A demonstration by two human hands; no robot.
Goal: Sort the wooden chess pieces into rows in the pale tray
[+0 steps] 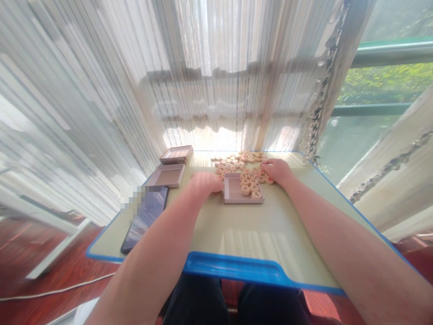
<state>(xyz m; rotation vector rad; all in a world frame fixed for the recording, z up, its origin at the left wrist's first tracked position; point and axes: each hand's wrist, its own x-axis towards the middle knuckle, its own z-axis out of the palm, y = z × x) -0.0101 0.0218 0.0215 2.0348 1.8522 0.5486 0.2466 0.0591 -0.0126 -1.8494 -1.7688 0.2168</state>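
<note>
Shallow open box [232, 190], on desk [246, 234]: Chinese chess pieces [254, 188] along its right side. Left hand [209, 182]: at box's left wall; grip, cannot tell whether clenched or released. Right hand [276, 170]: fingers at loose xiangqi discs [230, 165] beyond and beside box; grip likewise indeterminable. Smartphone [146, 222], far left.

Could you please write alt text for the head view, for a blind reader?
A person's left hand is at the left side of a shallow box partly filled with round, marked pieces; the right hand is at loose pieces outside it. A dark phone lies on the blue-edged table.
</note>
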